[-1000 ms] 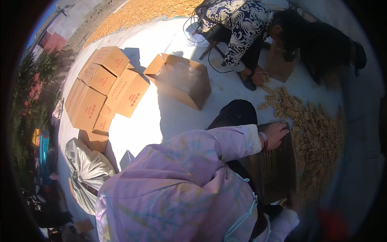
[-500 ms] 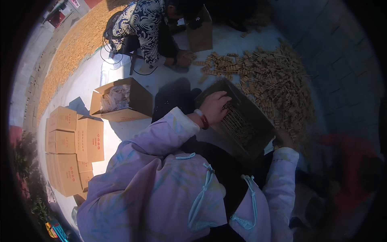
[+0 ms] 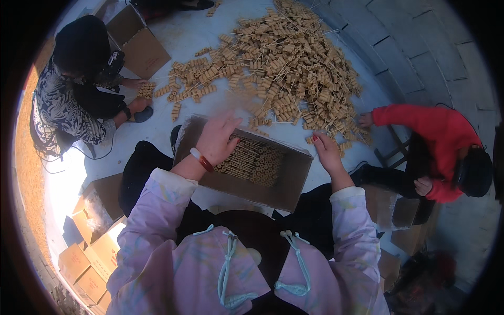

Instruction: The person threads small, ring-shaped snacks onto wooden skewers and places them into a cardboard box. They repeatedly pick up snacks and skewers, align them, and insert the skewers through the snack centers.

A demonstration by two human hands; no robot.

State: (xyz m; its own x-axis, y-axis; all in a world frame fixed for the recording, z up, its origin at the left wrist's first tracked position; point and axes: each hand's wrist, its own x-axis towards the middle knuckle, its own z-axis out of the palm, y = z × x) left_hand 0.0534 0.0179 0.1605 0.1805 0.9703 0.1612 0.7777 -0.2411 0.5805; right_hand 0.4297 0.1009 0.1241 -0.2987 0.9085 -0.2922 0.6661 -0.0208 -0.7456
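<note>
An open cardboard box stands in front of me. Inside it lie rows of tan, ridged spiral skewers, several with their ring-shaped ends facing up. My left hand is over the box's left part, fingers spread and slightly blurred, with a red and a pale bangle on the wrist. Just past the box's right rim is my right hand, its fingers stretched toward the near edge of a big heap of loose skewers. I see nothing held in either hand.
At the left, a person in a patterned top handles skewers beside another open carton. A person in a red sweater sits at the right, one hand at the heap. Closed cartons stand lower left; a block wall rises behind.
The view has swung toward the heap, bringing the red-sweatered person clearly into view. My right hand has left the box's right end for the heap's edge; my left hand remains over the box.
</note>
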